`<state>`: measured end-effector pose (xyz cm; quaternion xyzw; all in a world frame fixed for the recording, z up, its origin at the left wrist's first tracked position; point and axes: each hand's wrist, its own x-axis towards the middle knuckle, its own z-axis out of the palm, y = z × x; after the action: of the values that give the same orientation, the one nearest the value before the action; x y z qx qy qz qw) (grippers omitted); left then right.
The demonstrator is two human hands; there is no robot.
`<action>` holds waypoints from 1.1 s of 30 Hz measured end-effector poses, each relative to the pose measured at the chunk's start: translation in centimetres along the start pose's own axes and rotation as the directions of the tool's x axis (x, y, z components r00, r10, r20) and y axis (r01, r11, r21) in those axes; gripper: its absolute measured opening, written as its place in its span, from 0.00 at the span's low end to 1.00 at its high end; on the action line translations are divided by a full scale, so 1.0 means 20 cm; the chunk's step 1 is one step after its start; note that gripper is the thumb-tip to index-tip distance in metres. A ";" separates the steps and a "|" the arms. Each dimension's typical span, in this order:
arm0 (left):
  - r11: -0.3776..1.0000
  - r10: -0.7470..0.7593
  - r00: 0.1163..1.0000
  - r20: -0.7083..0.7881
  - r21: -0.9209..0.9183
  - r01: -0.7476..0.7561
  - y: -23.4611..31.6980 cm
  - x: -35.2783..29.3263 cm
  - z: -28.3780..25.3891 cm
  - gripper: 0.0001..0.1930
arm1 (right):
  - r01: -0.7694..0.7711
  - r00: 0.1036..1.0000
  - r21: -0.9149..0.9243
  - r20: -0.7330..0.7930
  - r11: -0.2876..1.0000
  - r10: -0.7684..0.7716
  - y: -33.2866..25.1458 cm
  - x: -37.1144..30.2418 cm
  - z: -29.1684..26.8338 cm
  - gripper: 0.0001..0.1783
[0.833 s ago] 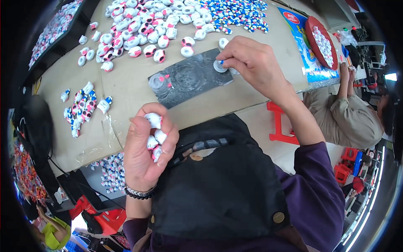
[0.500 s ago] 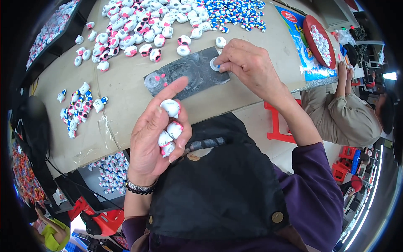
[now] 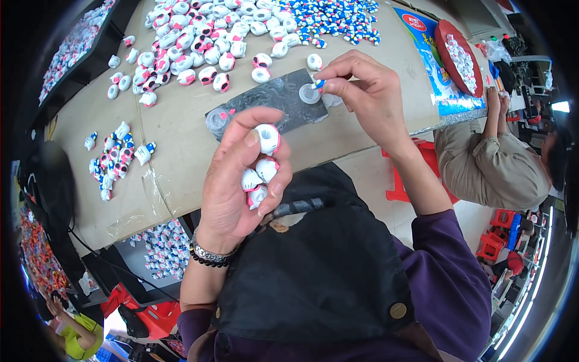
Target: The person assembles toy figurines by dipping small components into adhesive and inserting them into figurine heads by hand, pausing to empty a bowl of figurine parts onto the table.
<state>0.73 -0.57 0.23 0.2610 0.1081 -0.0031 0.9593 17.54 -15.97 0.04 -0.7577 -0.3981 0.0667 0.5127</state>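
My left hand (image 3: 226, 196) is curled around several white toy heads with pink trim. The uppermost toy head (image 3: 268, 140) sits at my thumb and fingers, its grey hollow facing up. Between thumb and fingertips, my right hand (image 3: 377, 99) pinches a small blue-and-white toy body (image 3: 319, 84). It is just above a round clear dish (image 3: 309, 94) at the right end of a dark slab (image 3: 271, 90). Another round dish (image 3: 215, 122) is at the slab's left end, with small pink pieces (image 3: 228, 113) beside it.
Beyond the slab lie a heap of white toy heads (image 3: 211, 55) and a pile of blue bodies (image 3: 344, 23). Joined figurines (image 3: 114, 160) cluster at left. A red plate (image 3: 443, 51) rests on a blue package (image 3: 416, 39) at right. Below are a figurine tray (image 3: 134, 265) and red stool (image 3: 401, 187).
My right hand has lifted slightly off the right dish, bringing the blue-and-white body into clearer view. My left hand has shifted right and up with the heads, its index finger now curled over.
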 end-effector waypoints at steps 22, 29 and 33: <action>0.990 0.081 0.989 -0.125 0.124 -0.066 -0.07 0.05 0.05 0.20 | 0.019 0.991 0.570 -0.118 0.821 0.060 -0.20 -0.10 0.16 0.07; 0.985 0.096 0.991 -0.089 0.150 -0.082 -0.08 0.04 0.03 0.20 | 0.086 0.992 0.365 -0.113 0.927 -0.048 -0.18 -0.11 0.18 0.06; 0.982 0.118 0.991 -0.068 0.156 -0.106 -0.09 0.04 0.01 0.19 | 0.176 0.984 0.254 -0.076 0.951 -0.161 -0.17 -0.12 0.16 0.06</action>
<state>1.45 -2.24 -0.63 0.3388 0.1296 0.0526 0.9304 12.45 -14.73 0.50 -0.6488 -0.4349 0.0535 0.6222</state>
